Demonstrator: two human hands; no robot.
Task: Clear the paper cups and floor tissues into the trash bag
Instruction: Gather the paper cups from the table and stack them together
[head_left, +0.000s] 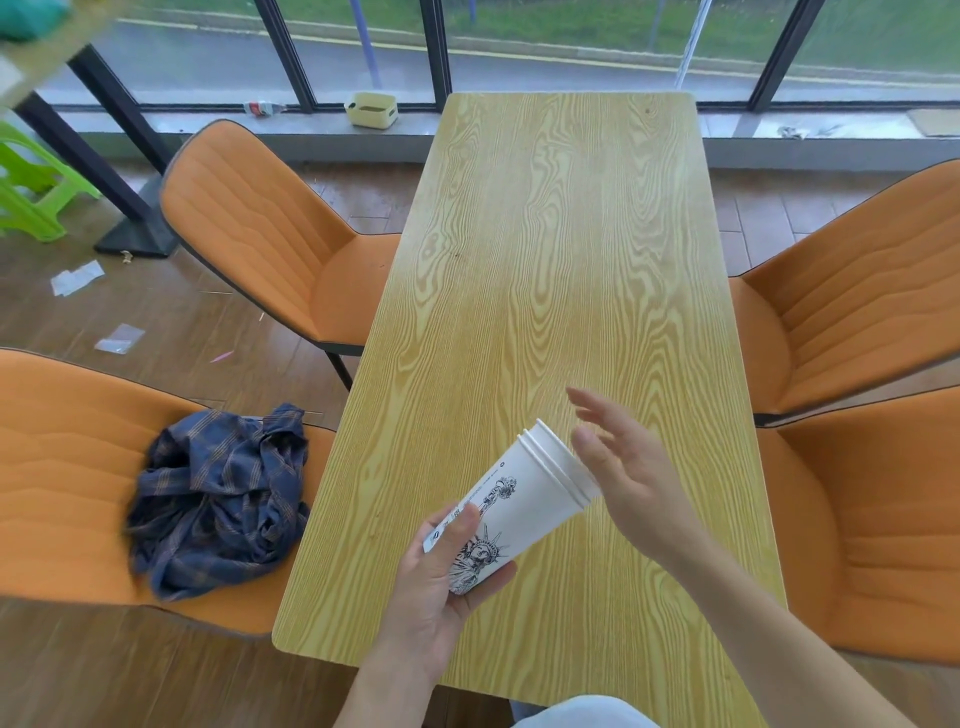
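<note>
A stack of white paper cups (524, 493) with a black statue drawing is nested together and tilted, mouths pointing up and right, above the near end of the wooden table (561, 249). My left hand (441, 577) grips the stack around its base. My right hand (628, 467) is open with fingers spread, right beside the rims of the stack. White tissues (77, 277) and a clear wrapper (119, 339) lie on the wooden floor at the left. No trash bag is in view.
Orange chairs stand on both sides of the table. The near left chair (62, 467) holds a crumpled dark plaid cloth (221, 499). A small cream box (372, 109) and a bottle (262, 107) sit on the window ledge. A green stool (31, 192) is far left.
</note>
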